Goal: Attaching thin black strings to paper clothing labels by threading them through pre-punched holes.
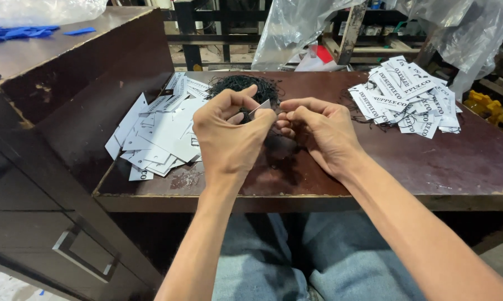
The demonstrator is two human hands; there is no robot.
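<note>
Left hand [232, 131] pinches a small white paper tag [261, 106] above the dark wooden table [430, 161]; right hand [317, 131] has fingers together at its edge, seemingly on thin black string. Risk: string slips out, or snags the black string pile [243, 85] behind.

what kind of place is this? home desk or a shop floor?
Likely a small workshop or packing bench, not a home desk. A worn dark brown wooden table holds two heaps of white printed card tags and a tangle of black string, with clear plastic sheeting hanging behind.
</note>
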